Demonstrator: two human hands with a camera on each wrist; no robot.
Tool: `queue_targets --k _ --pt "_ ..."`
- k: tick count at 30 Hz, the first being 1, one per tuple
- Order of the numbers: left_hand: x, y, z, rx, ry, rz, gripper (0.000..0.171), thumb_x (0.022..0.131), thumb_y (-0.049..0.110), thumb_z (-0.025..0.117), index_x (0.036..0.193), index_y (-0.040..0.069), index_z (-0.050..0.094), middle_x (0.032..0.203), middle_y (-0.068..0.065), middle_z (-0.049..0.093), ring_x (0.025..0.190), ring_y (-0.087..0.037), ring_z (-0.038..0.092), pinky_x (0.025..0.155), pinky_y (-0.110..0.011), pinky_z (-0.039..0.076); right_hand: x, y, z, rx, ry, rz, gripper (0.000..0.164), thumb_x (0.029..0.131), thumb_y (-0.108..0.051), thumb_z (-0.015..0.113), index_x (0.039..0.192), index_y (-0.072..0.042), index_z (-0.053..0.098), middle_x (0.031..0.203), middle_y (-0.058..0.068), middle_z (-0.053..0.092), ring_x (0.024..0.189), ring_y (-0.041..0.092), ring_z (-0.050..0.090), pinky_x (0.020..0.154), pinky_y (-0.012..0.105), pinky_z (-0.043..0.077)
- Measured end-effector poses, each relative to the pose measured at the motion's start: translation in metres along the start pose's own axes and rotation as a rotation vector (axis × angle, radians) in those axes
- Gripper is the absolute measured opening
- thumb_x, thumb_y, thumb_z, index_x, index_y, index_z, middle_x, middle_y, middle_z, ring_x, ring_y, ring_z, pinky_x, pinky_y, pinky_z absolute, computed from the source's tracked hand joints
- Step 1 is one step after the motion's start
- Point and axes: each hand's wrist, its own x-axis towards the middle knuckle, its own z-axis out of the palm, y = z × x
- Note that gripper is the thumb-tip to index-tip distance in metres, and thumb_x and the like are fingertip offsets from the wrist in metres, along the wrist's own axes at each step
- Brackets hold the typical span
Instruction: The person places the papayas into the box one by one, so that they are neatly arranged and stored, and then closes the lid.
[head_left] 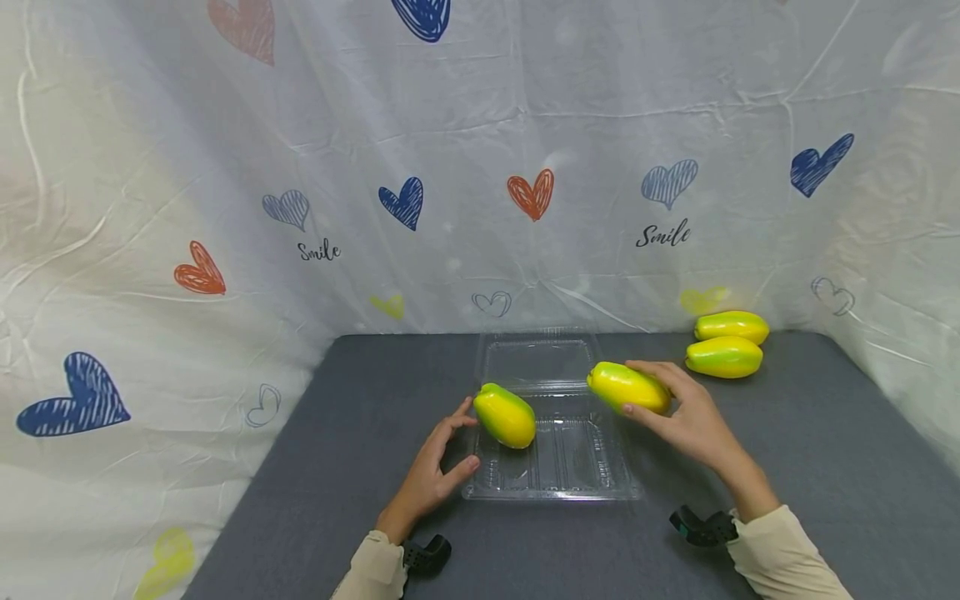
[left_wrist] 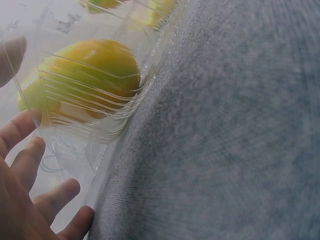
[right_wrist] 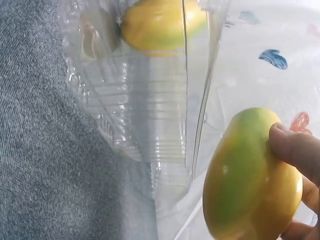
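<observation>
A clear plastic clamshell container point(head_left: 570, 454) lies on the table with its lid point(head_left: 538, 360) folded back. One yellow-green papaya point(head_left: 506, 416) sits in the left part of its base, and it shows through the ribbed wall in the left wrist view. My left hand point(head_left: 433, 475) is at the container's left side, fingers spread and loosely bent, fingertips right at the rim. Another papaya point(head_left: 624, 387) is gripped by my right hand point(head_left: 693, 417) between thumb and fingers, above the container's right back corner. In the right wrist view this held papaya point(right_wrist: 250, 175) is beside the container wall.
Two more papayas point(head_left: 724, 357) lie together at the table's back right. A grey cloth covers the table point(head_left: 360, 417). Behind it hangs a white curtain point(head_left: 465, 125) printed with hearts. Each wrist wears a black device point(head_left: 703, 527).
</observation>
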Motion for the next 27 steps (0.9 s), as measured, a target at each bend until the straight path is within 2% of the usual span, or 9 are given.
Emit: queue_targets --k 3,7,15,27 --pt "0.0 0.0 0.0 0.003 0.0 -0.001 0.05 0.094 0.025 0.068 0.141 0.022 0.051 0.168 0.008 0.029 0.157 -0.024 0.028 0.121 -0.067 0.02 0.0 -0.001 0.001 0.0 0.002 -0.005 0.061 0.086 -0.026 0.084 0.141 -0.015 0.06 0.135 0.011 0.061 0.118 0.028 0.059 0.093 0.04 0.047" --pt "0.0 0.001 0.0 0.005 -0.001 -0.007 0.05 0.095 0.024 0.068 0.141 0.021 0.051 0.168 0.009 0.029 0.157 -0.024 0.028 0.121 -0.067 0.02 0.0 -0.002 0.004 -0.001 0.004 -0.012 0.061 0.085 -0.027 0.084 0.141 -0.016 0.06 0.136 0.009 0.062 0.119 0.028 0.059 0.093 0.038 0.047" --pt "0.0 0.003 0.0 0.002 -0.003 -0.026 0.05 0.095 0.025 0.067 0.142 0.019 0.051 0.168 0.009 0.028 0.157 -0.025 0.028 0.121 -0.067 0.019 -0.001 -0.006 0.01 0.023 -0.019 -0.016 0.062 0.086 -0.027 0.084 0.141 -0.015 0.059 0.137 0.012 0.06 0.12 0.033 0.059 0.094 0.056 0.048" --pt "0.0 0.003 0.0 0.004 0.001 -0.02 0.05 0.095 0.024 0.067 0.142 0.017 0.051 0.168 0.009 0.029 0.157 -0.026 0.028 0.121 -0.068 0.019 -0.001 -0.011 0.015 0.029 -0.016 -0.04 0.062 0.083 -0.026 0.085 0.139 -0.015 0.061 0.136 0.011 0.061 0.125 0.032 0.055 0.097 0.058 0.046"
